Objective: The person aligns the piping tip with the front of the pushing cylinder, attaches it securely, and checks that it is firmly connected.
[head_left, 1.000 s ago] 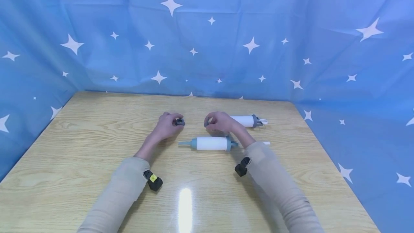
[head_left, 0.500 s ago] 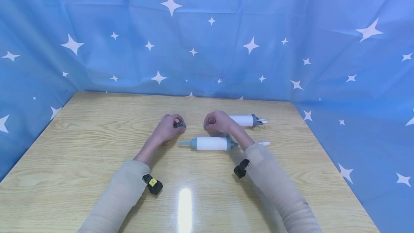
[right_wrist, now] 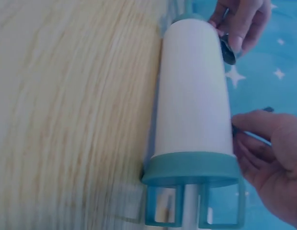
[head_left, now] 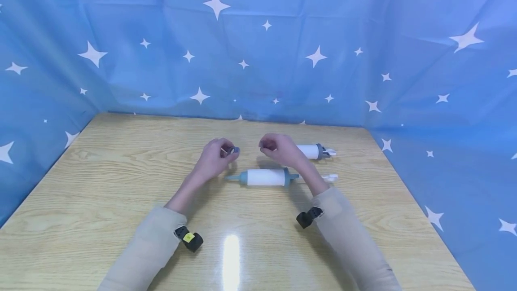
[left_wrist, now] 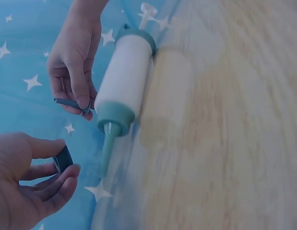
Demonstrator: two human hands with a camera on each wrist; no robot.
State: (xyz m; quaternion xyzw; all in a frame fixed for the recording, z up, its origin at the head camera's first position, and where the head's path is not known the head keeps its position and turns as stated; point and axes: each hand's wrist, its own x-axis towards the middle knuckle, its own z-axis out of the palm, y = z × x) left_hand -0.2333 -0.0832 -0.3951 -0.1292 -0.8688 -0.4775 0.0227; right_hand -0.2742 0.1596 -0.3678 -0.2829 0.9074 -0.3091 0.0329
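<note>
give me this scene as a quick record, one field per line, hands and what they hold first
left hand: pinches a dark ring
right hand: pinches a thin dark nozzle
ring and nozzle: apart
near tube: white, teal ends, lying on table
far tube: white, partly hidden by right hand
backdrop: blue curtain, white stars

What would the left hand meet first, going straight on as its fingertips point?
In the head view, likely the right hand, pinching a slim grey nozzle-like piece, though depth is unclear.
</note>
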